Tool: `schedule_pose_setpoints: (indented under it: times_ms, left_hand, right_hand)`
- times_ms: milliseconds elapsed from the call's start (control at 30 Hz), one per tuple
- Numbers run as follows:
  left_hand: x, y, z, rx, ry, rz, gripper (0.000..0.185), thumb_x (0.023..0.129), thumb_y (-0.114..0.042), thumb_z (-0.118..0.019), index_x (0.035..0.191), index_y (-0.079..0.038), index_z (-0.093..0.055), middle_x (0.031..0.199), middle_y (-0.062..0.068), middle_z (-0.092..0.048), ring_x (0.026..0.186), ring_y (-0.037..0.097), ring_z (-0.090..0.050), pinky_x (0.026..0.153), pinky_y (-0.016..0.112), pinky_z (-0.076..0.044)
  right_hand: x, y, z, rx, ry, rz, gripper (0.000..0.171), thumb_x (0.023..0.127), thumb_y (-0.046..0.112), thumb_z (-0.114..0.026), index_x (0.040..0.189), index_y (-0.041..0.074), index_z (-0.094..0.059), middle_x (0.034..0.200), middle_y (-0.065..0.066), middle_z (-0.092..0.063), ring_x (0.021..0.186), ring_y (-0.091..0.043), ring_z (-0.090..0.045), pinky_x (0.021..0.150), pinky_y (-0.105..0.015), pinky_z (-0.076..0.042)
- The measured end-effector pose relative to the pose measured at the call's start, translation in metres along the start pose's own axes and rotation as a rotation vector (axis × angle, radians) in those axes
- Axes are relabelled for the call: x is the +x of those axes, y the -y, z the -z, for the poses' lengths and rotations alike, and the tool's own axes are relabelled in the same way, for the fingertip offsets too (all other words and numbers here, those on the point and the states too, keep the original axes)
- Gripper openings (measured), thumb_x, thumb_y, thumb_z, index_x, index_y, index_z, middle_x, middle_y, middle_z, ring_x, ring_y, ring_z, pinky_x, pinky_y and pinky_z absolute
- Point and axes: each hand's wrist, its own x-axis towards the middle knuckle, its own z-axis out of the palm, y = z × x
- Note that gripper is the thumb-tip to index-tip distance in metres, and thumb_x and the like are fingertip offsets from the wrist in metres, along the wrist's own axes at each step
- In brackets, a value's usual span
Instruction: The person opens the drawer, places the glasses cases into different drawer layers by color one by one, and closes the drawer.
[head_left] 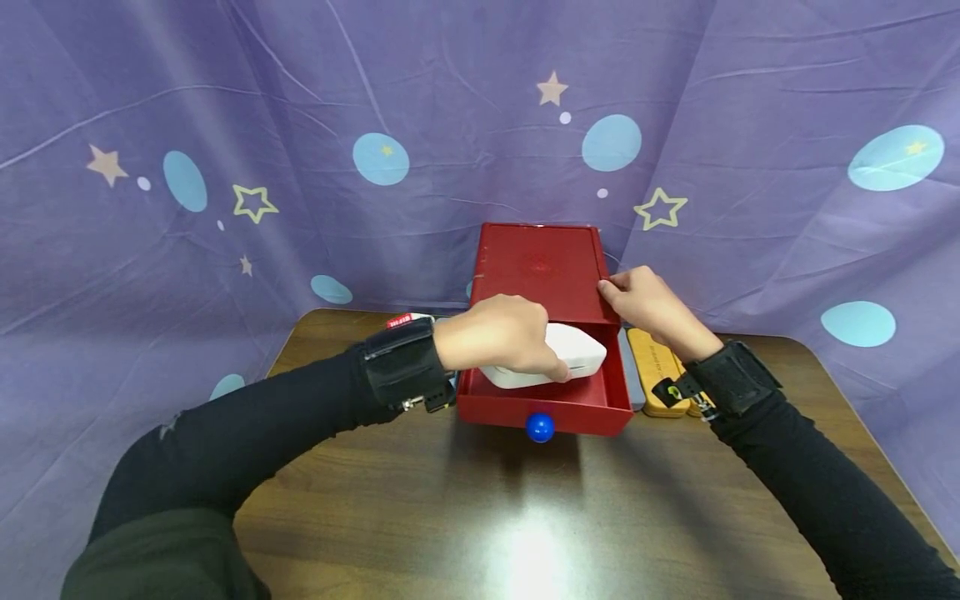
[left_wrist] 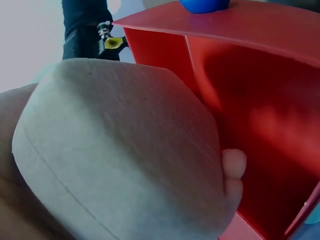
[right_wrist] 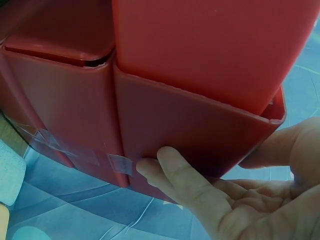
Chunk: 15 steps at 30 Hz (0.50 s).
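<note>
My left hand [head_left: 513,333] grips a smooth white case [head_left: 573,346] with rounded ends, holding it from above at the pulled-out red drawer [head_left: 525,410]. Up close in the left wrist view, a thin seam runs along the case [left_wrist: 130,150], and fingertips [left_wrist: 233,165] show past its far edge. A round blue knob [head_left: 540,427] sits on the drawer's front. On the right, my right hand [head_left: 652,304] holds the front corner of the red drawer box [head_left: 538,267]. Its fingers [right_wrist: 180,172] lie against the box's side wall in the right wrist view.
Just right of the drawer stand a grey-blue item [head_left: 632,371] and a yellow case [head_left: 651,367]. A red-and-white item [head_left: 400,320] shows behind the left wrist. The wooden table [head_left: 375,508] backs onto a purple patterned cloth [head_left: 450,100].
</note>
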Motion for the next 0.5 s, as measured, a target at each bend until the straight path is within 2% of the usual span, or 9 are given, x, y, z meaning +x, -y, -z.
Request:
schedule_pose_setpoints:
  times_ms: [100,267,500]
  left_hand:
    - [0.004,-0.002,0.0,0.011,0.005,0.02,0.042,0.085,-0.057,-0.07,0.092,-0.015,-0.067,0.085,-0.003,-0.067,0.075,0.013,-0.064,0.061,0.025,-0.048]
    - [0.01,-0.005,-0.001,-0.024,0.041,0.066,0.039,0.084,-0.054,-0.073,0.093,-0.017,-0.065,0.089,-0.003,-0.066,0.078,0.013,-0.063,0.063,0.026,-0.048]
    - [0.017,-0.009,-0.005,-0.012,0.007,0.107,0.034,0.083,-0.052,-0.073,0.085,-0.019,-0.065,0.087,-0.004,-0.066,0.081,0.014,-0.062,0.065,0.027,-0.048]
  right_hand:
    - [0.0,0.0,0.0,0.002,0.002,-0.002,0.041,0.109,0.02,-0.042,0.111,-0.012,-0.068,0.08,-0.012,-0.068,0.065,-0.01,-0.06,0.059,-0.025,-0.051]
    - [-0.001,0.0,0.0,-0.003,0.002,-0.005,0.041,0.109,0.02,-0.042,0.112,-0.012,-0.068,0.083,-0.014,-0.069,0.066,-0.01,-0.061,0.06,-0.025,-0.051]
    - [-0.001,0.0,0.001,0.004,-0.003,-0.001,0.043,0.109,0.022,-0.042,0.111,-0.013,-0.068,0.076,-0.007,-0.067,0.063,-0.006,-0.059,0.058,-0.024,-0.051]
